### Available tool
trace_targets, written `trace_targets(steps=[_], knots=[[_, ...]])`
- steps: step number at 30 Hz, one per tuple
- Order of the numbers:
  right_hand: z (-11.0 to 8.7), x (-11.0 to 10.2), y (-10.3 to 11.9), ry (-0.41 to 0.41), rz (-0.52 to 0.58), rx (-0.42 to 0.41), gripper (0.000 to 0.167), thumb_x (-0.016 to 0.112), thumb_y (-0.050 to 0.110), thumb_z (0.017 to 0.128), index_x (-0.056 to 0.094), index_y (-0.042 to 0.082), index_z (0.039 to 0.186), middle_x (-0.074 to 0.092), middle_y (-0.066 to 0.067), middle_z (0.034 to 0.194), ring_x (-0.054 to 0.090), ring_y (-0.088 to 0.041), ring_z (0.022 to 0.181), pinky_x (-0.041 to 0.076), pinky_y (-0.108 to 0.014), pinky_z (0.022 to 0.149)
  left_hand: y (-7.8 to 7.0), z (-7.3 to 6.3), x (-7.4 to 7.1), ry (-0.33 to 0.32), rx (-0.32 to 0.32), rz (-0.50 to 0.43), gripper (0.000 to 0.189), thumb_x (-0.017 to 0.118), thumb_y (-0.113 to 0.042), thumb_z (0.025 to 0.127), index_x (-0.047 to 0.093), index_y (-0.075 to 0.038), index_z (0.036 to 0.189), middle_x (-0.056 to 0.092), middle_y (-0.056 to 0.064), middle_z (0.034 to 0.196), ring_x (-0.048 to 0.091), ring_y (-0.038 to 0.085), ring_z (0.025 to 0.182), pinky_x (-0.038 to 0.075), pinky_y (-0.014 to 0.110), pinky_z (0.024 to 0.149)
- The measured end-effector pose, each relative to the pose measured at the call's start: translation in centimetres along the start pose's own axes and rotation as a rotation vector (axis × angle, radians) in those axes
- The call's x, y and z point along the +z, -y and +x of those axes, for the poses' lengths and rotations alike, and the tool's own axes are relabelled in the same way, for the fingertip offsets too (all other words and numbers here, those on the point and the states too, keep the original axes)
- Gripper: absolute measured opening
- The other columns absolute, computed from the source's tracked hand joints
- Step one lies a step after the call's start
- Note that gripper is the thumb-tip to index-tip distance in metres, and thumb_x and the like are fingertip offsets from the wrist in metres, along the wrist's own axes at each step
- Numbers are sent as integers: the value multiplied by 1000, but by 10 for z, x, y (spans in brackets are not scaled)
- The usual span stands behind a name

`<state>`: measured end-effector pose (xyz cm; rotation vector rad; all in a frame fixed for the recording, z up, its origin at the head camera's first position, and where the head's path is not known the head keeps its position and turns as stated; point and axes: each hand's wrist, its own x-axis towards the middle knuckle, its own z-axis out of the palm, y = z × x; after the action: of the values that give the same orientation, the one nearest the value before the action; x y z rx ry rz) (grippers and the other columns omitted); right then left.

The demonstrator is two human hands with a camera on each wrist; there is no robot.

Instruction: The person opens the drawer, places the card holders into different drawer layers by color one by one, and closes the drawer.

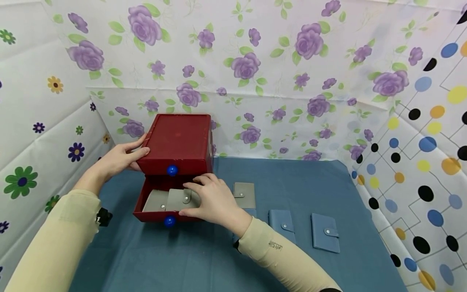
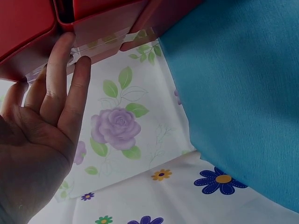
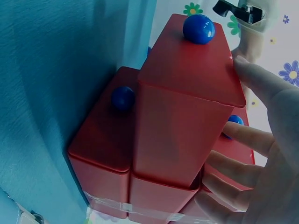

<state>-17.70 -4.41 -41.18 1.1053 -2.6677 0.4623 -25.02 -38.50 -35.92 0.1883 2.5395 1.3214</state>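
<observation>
Two grey notebooks (image 1: 155,201) are in the drawer (image 1: 151,216), one gripped by right fingers (image 1: 193,187), left fingers (image 2: 56,79) straight; blue notebooks (image 1: 323,235) are left outside

You can get into the pulled-out red box-shaped drawer (image 1: 155,217) from above at the front, but the glossy red upper drawer (image 1: 176,138) overhangs its back. Right grip (image 1: 216,199) kinda blocks the right end, left grip (image 1: 128,157) hogs the upper one's left flank. Loads of room over the blue cloth-covered desk (image 1: 182,255) out front, until the pale yellow right sleeve (image 1: 288,255) cuts across.
</observation>
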Motion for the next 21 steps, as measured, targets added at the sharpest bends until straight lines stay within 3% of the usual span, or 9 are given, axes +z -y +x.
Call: trace_targets(steps=[4, 21], knots=[[-1, 1, -1, -11, 6, -8, 69, 78, 68, 89, 73, 25, 142, 68, -4, 140, 56, -20, 129, 54, -41, 99, 0, -1, 0, -2, 1, 4, 76, 52, -49, 113, 7, -33, 171, 32, 35, 166, 79, 25, 95, 59, 26, 87], [-3, 3, -3, -7, 6, -9, 64, 77, 67, 91, 75, 26, 140, 68, -3, 140, 56, -20, 129, 54, -41, 99, -1, 1, 1, -9, -11, 45, 75, 51, -51, 112, 7, -34, 171, 27, 34, 168, 79, 27, 96, 60, 39, 95]])
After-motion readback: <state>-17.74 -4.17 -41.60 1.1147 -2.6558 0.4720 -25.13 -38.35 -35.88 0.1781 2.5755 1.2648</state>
